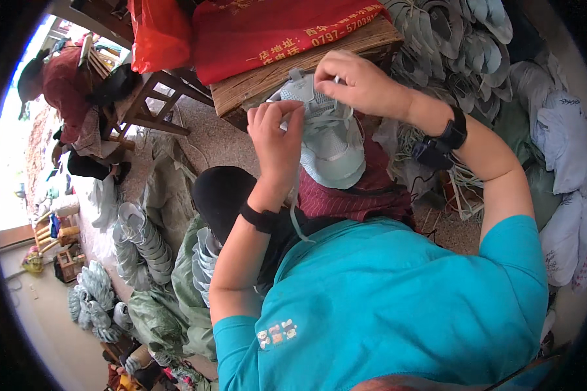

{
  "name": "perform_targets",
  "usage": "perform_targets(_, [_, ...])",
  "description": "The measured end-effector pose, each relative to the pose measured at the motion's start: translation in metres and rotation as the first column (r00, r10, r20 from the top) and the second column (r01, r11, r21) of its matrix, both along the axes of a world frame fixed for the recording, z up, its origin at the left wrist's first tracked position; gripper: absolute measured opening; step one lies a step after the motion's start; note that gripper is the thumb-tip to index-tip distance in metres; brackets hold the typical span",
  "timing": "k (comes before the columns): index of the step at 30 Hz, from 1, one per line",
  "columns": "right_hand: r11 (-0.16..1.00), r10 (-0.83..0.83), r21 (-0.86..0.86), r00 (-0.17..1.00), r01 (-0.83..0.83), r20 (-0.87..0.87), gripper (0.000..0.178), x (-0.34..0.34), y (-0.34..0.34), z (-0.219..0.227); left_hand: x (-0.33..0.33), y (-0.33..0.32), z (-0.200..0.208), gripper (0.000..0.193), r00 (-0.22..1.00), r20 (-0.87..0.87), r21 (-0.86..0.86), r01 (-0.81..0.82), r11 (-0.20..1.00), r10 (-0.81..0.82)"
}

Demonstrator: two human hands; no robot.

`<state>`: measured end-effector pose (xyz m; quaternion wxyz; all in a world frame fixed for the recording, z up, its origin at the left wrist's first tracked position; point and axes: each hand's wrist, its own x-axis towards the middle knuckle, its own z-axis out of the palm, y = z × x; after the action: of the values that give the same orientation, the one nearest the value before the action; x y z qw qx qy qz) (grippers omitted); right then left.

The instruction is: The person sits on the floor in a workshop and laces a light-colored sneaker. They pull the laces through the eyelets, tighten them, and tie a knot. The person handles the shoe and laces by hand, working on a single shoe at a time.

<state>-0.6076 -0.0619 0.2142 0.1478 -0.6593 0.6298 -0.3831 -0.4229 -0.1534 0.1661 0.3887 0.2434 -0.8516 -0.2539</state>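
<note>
A pale grey-green shoe upper point(333, 159) with a mesh front rests toe toward me over my lap, on a maroon striped cloth point(355, 201). Its far end meets the edge of a wooden bench. My left hand point(277, 137) is at the upper's left side, thumb and fingers pinched on a shoelace. One pale shoelace point(296, 212) hangs down below that hand onto my lap. Over the upper's right side, my right hand point(355, 81) has its fingers closed on a white bit of lace that shows between them.
A red printed cloth point(274, 39) covers part of the wooden bench point(365, 40). Piles of shoe uppers point(447, 45) lie at the far right, with loose laces point(466, 186) below. Stacked uppers point(143, 234) stand at left. Another person point(72, 98) sits at the far left.
</note>
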Motion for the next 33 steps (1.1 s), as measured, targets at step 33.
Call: perform_targets(33, [0.978, -0.049, 0.199, 0.996, 0.064, -0.080, 0.021, 0.004, -0.003, -0.026, -0.005, 0.005, 0.002, 0.012, 0.995, 0.094, -0.035, -0.005, 0.999, 0.009])
